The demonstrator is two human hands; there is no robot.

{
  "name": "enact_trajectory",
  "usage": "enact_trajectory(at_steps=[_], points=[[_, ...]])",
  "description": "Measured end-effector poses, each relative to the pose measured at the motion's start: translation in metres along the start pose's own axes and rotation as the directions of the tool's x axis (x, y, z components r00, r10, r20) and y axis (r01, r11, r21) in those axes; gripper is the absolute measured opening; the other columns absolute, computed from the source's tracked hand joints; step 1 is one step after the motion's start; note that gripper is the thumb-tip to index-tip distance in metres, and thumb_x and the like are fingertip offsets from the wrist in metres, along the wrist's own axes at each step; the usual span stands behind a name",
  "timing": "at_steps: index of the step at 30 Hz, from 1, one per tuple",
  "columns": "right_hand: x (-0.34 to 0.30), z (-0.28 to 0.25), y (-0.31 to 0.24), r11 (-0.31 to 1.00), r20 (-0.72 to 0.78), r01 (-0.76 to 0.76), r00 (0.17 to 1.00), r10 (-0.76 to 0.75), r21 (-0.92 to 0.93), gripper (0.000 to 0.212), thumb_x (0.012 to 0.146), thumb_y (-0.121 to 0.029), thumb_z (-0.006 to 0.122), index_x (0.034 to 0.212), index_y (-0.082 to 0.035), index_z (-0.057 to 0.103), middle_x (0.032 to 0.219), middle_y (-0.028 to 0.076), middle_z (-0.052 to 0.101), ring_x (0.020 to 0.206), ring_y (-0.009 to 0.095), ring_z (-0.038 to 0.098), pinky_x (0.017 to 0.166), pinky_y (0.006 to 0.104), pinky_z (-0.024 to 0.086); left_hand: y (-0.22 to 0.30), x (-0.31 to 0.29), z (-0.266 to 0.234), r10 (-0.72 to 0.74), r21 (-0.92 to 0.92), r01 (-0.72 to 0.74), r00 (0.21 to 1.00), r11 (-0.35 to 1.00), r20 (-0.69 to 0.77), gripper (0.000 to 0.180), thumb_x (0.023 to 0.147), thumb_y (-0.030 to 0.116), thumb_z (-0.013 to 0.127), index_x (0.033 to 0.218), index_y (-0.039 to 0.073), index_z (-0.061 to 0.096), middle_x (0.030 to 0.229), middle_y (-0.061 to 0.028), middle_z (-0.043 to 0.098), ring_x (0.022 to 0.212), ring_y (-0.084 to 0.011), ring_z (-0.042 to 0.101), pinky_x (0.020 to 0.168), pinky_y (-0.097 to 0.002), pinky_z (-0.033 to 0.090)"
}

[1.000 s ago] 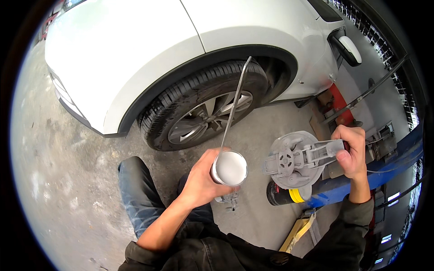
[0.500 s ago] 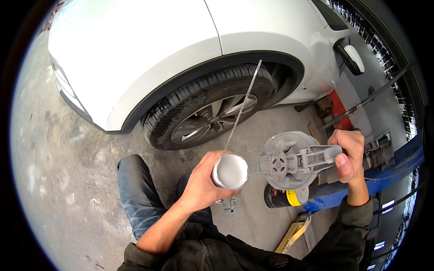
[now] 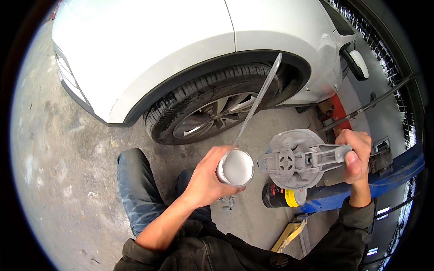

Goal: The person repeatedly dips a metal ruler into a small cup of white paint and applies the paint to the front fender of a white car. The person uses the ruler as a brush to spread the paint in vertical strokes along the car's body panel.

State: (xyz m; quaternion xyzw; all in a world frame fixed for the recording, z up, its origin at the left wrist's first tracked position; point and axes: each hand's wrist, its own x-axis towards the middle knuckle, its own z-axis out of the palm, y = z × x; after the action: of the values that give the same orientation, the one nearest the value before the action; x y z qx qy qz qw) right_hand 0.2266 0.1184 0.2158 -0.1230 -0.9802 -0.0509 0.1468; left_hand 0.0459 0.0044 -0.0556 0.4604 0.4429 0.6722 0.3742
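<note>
My left hand (image 3: 203, 183) is closed around a cup of pale grey paint (image 3: 238, 167), its open top turned up toward me. The same hand keeps a long, thin, clear flat stick (image 3: 260, 98) against the cup, pointing away toward the car's wheel arch. My right hand (image 3: 356, 156) grips the end of a grey hinged round cover (image 3: 296, 174), which looks like a fuel flap with its hinge arm. The cover's inner side, with a slotted disc and hinge, faces up. A narrow gap separates cup and cover. The fingertips behind the cup are partly hidden.
A white car (image 3: 176, 45) with its front wheel (image 3: 212, 108) stands ahead. Below the cover is a black can with a yellow band (image 3: 282, 197), beside a blue beam (image 3: 337, 195). A small grey part (image 3: 227, 203) lies below my left hand. A yellow bar (image 3: 287, 235) is nearer.
Both hands, with the cup and the cover, have shifted slightly right in the picture. The stick now leans further right and shows more of its flat face. Both holds are the same.
</note>
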Motion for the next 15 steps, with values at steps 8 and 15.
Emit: enact_trajectory(at_steps=[8, 15], points=[[0.0011, -0.0006, -0.0006, 1.000, -0.006, -0.009, 1.000, 0.009, 0.009, 0.055, 0.086, -0.050, 0.046, 0.062, -0.001, 0.049, 0.052, 0.007, 0.042, 0.041, 0.022, 0.043, 0.042, 0.0328, 0.030, 0.0005, -0.0001, 0.0003, 0.013, -0.006, -0.013, 1.000, 1.000, -0.001, 0.076, 0.058, 0.011, 0.089, 0.127, 0.007, 0.056, 0.122, -0.0108, 0.057, 0.115, -0.0297, 0.059, 0.096, -0.0386, 0.048], [0.0017, 0.0018, -0.0010, 0.999, -0.023, -0.024, 0.999, 0.024, 0.027, 0.058, 0.087, -0.053, 0.045, 0.062, -0.001, 0.048, 0.052, 0.006, 0.042, 0.041, 0.021, 0.043, 0.042, 0.0321, 0.030, 0.0005, 0.0002, -0.0004, 0.009, -0.003, -0.009, 1.000, 1.000, 0.004, 0.076, 0.058, 0.010, 0.088, 0.127, 0.008, 0.056, 0.122, -0.0104, 0.057, 0.115, -0.0296, 0.058, 0.096, -0.0388, 0.048]])
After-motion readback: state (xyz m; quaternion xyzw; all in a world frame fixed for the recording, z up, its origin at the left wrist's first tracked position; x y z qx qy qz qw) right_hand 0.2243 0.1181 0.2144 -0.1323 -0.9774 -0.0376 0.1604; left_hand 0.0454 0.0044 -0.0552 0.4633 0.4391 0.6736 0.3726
